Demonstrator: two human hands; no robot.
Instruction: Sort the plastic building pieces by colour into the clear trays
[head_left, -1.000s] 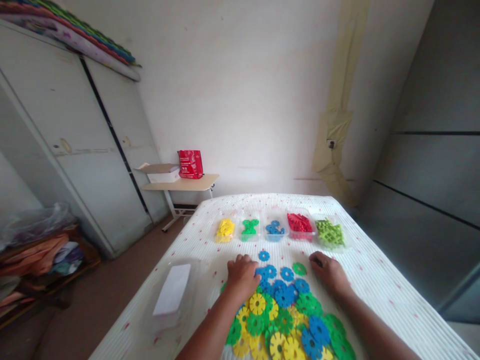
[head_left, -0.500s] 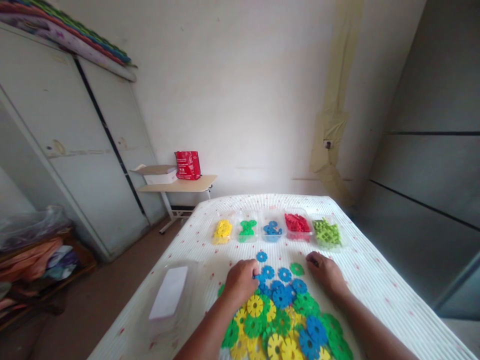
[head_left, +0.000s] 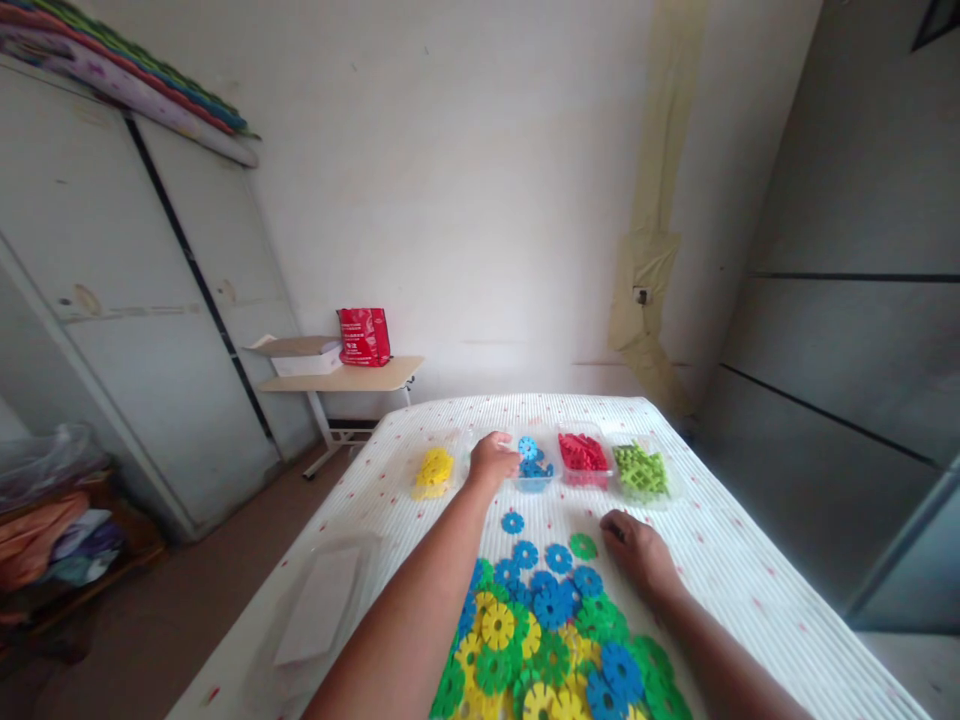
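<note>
My left hand (head_left: 493, 461) is stretched far forward over the row of clear trays and pinches a blue gear-shaped disc (head_left: 528, 447) just above the tray of blue pieces (head_left: 535, 472). It hides the tray of green pieces. My right hand (head_left: 634, 549) rests on the white cloth, fingers curled, beside a single green disc (head_left: 582, 545). A heap of blue, green and yellow discs (head_left: 547, 640) lies close to me between my arms.
Trays of yellow pieces (head_left: 433, 470), red pieces (head_left: 581, 454) and light-green pieces (head_left: 640, 470) stand in the same row. A clear box with a white card (head_left: 322, 605) lies at the left of the table. A small side table with a red bag (head_left: 364, 336) stands behind.
My left hand left the heap and reached forward to the trays with a blue disc. My right hand stayed where it was. The camera turned slightly.
</note>
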